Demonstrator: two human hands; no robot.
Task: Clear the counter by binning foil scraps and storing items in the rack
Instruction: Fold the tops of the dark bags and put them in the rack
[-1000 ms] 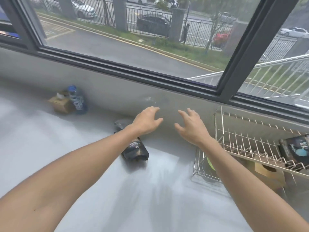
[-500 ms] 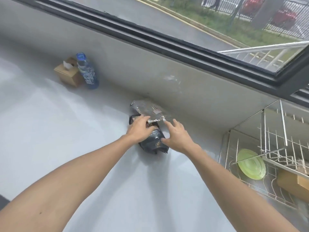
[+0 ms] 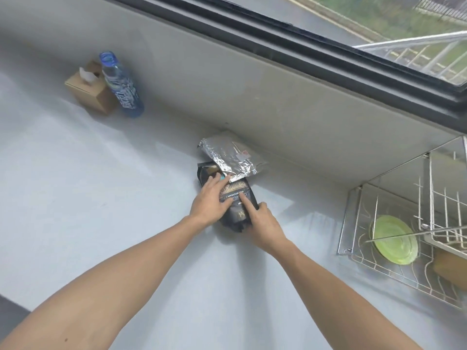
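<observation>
A black coffee bag (image 3: 236, 200) lies on the pale counter near the back wall. Its far end is partly covered by a crumpled silver foil piece (image 3: 227, 157). My left hand (image 3: 211, 200) presses on the bag's left side, fingers spread over its top. My right hand (image 3: 259, 218) grips the bag's right side, index finger laid across the label. The wire dish rack (image 3: 353, 223) stands at the right, with a green plate (image 3: 394, 238) on its lower level.
A blue water bottle (image 3: 121, 87) and a brown tissue box (image 3: 88, 92) stand at the back left against the wall. A brown box (image 3: 449, 269) sits in the rack's lower level. A window sill runs along the back.
The view tilted down from the window to the counter. Both hands came down from mid-air onto the black bag and now hold it from both sides.
</observation>
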